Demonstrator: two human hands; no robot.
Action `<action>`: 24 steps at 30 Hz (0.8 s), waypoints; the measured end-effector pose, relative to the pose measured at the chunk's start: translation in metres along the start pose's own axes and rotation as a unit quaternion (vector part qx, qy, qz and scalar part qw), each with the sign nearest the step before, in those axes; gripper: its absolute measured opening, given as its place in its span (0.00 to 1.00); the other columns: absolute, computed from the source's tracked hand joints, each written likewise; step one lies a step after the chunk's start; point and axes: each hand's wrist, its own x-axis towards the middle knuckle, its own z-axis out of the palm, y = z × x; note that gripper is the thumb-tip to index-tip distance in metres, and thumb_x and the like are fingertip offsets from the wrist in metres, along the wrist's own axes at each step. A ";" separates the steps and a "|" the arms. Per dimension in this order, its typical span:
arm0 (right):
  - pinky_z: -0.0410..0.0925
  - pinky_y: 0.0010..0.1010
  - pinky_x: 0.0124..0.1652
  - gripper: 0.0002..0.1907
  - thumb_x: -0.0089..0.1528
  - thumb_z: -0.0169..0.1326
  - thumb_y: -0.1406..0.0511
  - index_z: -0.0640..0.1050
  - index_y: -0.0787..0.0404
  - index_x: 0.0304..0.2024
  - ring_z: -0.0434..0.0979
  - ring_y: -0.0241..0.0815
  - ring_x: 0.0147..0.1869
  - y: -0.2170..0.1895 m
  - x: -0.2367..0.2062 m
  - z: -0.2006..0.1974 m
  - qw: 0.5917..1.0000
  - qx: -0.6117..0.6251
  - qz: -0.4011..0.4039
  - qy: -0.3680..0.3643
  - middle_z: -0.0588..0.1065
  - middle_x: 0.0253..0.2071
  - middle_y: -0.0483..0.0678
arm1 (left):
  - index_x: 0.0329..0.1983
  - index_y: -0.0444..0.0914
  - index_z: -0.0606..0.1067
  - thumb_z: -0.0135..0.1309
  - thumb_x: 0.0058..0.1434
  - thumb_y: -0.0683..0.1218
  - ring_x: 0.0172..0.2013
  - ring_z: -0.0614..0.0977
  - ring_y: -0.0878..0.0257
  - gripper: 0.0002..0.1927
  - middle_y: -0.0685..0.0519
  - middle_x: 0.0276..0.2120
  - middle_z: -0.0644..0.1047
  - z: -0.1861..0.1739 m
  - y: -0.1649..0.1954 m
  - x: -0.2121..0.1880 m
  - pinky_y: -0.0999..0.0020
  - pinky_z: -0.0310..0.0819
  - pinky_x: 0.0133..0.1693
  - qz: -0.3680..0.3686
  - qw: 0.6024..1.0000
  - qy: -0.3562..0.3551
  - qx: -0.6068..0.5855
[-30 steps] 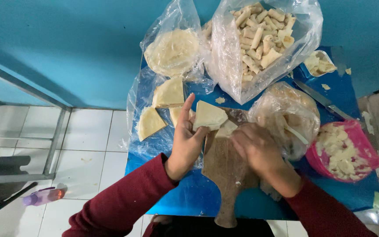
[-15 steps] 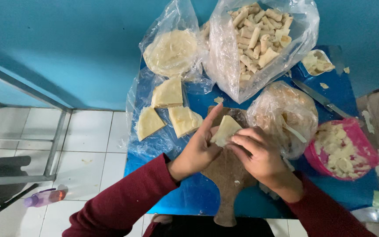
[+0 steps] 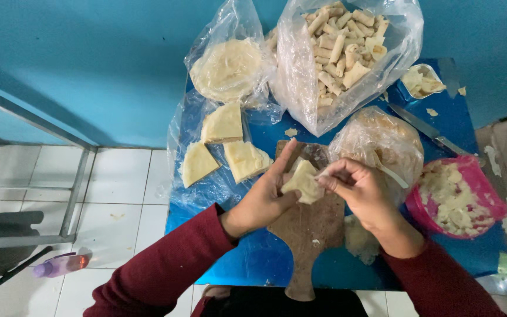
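Observation:
My left hand (image 3: pixel 263 198) cradles a pale triangular pastry wrapper (image 3: pixel 303 181) over a brown wooden cutting board (image 3: pixel 309 232). My right hand (image 3: pixel 356 191) pinches the wrapper's right edge with thumb and fingers. Three more wrapper triangles (image 3: pixel 230 147) lie on clear plastic to the left. A pink bowl of chunky white filling (image 3: pixel 454 199) stands at the right. A clear bag of filling with a white spoon (image 3: pixel 382 144) sits just behind my right hand.
A big clear bag of rolled pastries (image 3: pixel 344 47) and a bag of round wrappers (image 3: pixel 227 67) stand at the back of the blue table (image 3: pixel 247 258). A knife (image 3: pixel 426 130) lies at the right. White floor tiles and a purple bottle (image 3: pixel 60 265) are to the left.
My left hand picked a wrapper off the plastic, brought it over the board, and both hands now fold it together.

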 end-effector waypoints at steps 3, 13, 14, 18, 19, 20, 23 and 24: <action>0.72 0.22 0.42 0.05 0.63 0.62 0.71 0.78 0.62 0.41 0.77 0.29 0.40 -0.011 -0.002 -0.002 0.993 -0.002 -0.084 0.079 0.79 0.38 0.43 | 0.82 0.40 0.37 0.44 0.62 0.28 0.52 0.79 0.63 0.49 0.45 0.57 0.77 0.000 -0.001 0.002 0.72 0.73 0.51 0.025 0.994 0.107 -0.008; 0.69 0.31 0.38 0.06 0.58 0.63 0.67 0.79 0.61 0.36 0.79 0.46 0.38 -0.032 -0.014 0.040 0.821 -0.474 -0.310 0.065 0.79 0.35 0.52 | 0.80 0.38 0.45 0.42 0.66 0.31 0.54 0.80 0.62 0.40 0.45 0.57 0.77 -0.015 0.003 0.005 0.68 0.74 0.58 0.102 0.959 0.239 -0.112; 0.69 0.30 0.38 0.06 0.58 0.63 0.67 0.80 0.61 0.35 0.79 0.46 0.38 -0.030 -0.013 0.040 0.825 -0.470 -0.307 0.065 0.79 0.34 0.51 | 0.80 0.39 0.47 0.41 0.68 0.32 0.54 0.80 0.62 0.38 0.46 0.57 0.77 -0.015 0.003 0.004 0.68 0.73 0.58 0.091 0.958 0.238 -0.134; 0.68 0.24 0.30 0.07 0.63 0.62 0.64 0.80 0.62 0.36 0.76 0.33 0.29 -0.029 -0.005 0.024 0.945 -0.295 -0.107 0.095 0.79 0.29 0.47 | 0.75 0.37 0.60 0.41 0.74 0.42 0.50 0.81 0.61 0.26 0.47 0.52 0.78 -0.016 0.002 0.008 0.64 0.77 0.53 0.001 0.934 0.256 -0.250; 0.67 0.24 0.31 0.07 0.64 0.62 0.64 0.79 0.62 0.36 0.74 0.32 0.29 -0.029 -0.002 0.022 0.955 -0.263 -0.088 0.106 0.79 0.29 0.48 | 0.73 0.37 0.62 0.41 0.74 0.43 0.50 0.82 0.62 0.24 0.48 0.52 0.78 -0.017 0.002 0.008 0.64 0.78 0.53 -0.008 0.933 0.259 -0.251; 0.66 0.24 0.32 0.08 0.66 0.62 0.64 0.79 0.63 0.36 0.73 0.31 0.30 -0.029 0.000 0.021 0.963 -0.230 -0.070 0.117 0.78 0.28 0.49 | 0.71 0.37 0.64 0.42 0.73 0.44 0.50 0.82 0.62 0.23 0.49 0.52 0.78 -0.017 0.003 0.008 0.63 0.78 0.52 -0.017 0.932 0.262 -0.250; 0.67 0.29 0.32 0.09 0.62 0.63 0.66 0.79 0.64 0.40 0.75 0.38 0.30 -0.033 -0.001 0.026 0.900 -0.367 -0.177 0.155 0.77 0.32 0.48 | 0.71 0.36 0.64 0.42 0.74 0.43 0.50 0.81 0.62 0.23 0.49 0.52 0.78 -0.016 0.002 0.007 0.64 0.78 0.52 -0.001 0.932 0.262 -0.252; 0.67 0.33 0.36 0.08 0.60 0.63 0.66 0.79 0.62 0.38 0.76 0.42 0.33 -0.035 -0.003 0.029 0.869 -0.420 -0.230 0.121 0.78 0.33 0.48 | 0.71 0.36 0.64 0.42 0.74 0.43 0.49 0.81 0.62 0.23 0.49 0.51 0.79 -0.016 0.002 0.007 0.64 0.78 0.52 0.004 0.933 0.263 -0.246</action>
